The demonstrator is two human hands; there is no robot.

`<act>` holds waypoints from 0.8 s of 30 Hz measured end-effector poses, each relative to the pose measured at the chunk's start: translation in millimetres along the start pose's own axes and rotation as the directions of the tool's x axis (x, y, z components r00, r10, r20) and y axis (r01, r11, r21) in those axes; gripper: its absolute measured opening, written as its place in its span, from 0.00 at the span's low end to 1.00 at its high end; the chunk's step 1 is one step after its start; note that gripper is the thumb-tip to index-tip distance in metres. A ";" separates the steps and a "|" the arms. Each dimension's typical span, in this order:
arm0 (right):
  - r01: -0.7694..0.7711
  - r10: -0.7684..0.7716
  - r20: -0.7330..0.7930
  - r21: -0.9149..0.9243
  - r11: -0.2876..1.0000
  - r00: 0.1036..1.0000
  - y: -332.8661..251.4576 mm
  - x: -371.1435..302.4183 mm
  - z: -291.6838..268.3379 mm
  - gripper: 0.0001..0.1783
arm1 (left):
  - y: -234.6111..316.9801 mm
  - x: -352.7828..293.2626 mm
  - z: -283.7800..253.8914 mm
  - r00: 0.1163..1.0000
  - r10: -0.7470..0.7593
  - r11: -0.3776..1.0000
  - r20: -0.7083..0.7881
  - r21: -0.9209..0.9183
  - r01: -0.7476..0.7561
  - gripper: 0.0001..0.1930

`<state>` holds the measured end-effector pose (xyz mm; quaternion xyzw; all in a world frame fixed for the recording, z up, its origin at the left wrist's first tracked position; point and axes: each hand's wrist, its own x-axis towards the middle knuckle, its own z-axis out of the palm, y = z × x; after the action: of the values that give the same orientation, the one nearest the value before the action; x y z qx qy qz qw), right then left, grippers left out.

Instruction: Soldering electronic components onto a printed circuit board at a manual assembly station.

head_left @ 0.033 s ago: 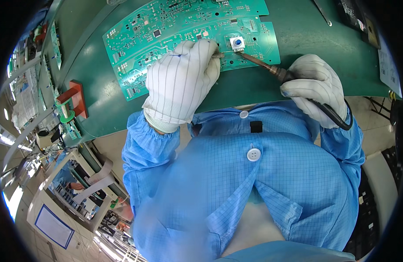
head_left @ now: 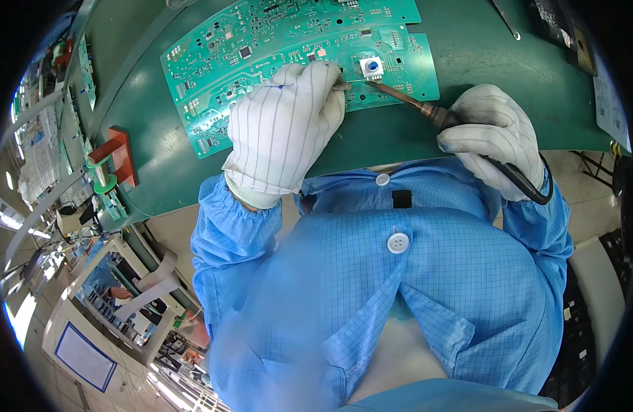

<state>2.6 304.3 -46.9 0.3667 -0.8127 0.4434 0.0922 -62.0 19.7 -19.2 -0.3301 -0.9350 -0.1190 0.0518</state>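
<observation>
A green circuit board [head_left: 213, 75] lies on the green work surface. Toward its right side sits a white square component with a blue round centre [head_left: 372, 66]. My left hand [head_left: 285, 127], in a white striped glove, rests over the board's near edge, its fingers pinched on a thin solder wire [head_left: 356, 82] that reaches toward the component. In my gloved right hand [head_left: 495, 137] is a soldering iron [head_left: 426, 108]. Its tip meets the near side of the component, close to the end of the wire. My left fingertips are partly hidden behind the hand.
On the left, a green spool [head_left: 103, 180] hangs by a red stand [head_left: 124, 154]. A metal tool [head_left: 508, 22] lies at the far right, near a dark device [head_left: 563, 31]. The table's near edge runs close to my body. The iron's black cord [head_left: 546, 182] loops beside my right wrist.
</observation>
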 end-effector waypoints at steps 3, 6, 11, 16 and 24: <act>0.036 -0.036 -0.007 -0.029 0.999 0.999 -0.4 0.9 1.9 0.14 | -1.2 -1.0 -0.3 1.000 -0.003 0.999 0.005 0.048 0.002 0.05; 0.010 -0.010 0.001 -0.021 1.000 1.000 -2.8 1.3 4.3 0.15 | -3.1 -3.4 -1.3 1.000 0.000 1.000 -0.009 -0.007 0.000 0.05; -0.001 0.000 -0.002 -0.042 0.999 1.000 -4.2 1.9 6.1 0.17 | -4.1 -4.0 -1.7 1.000 0.000 1.000 0.016 -0.003 0.000 0.05; 0.032 -0.034 -0.011 -0.129 0.991 0.999 -5.3 3.0 9.3 0.17 | -4.0 -4.0 -2.1 1.000 -0.004 1.000 0.023 0.003 0.004 0.05; 0.019 -0.029 -0.088 -0.113 0.993 0.996 -5.2 -0.1 8.7 0.18 | -4.6 -2.9 -0.8 1.000 0.003 1.000 0.015 0.001 -0.003 0.05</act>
<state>7.7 295.8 -48.7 0.3507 -0.8267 0.4121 0.1543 -62.6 14.3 -19.8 -0.3325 -0.9348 -0.1161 0.0453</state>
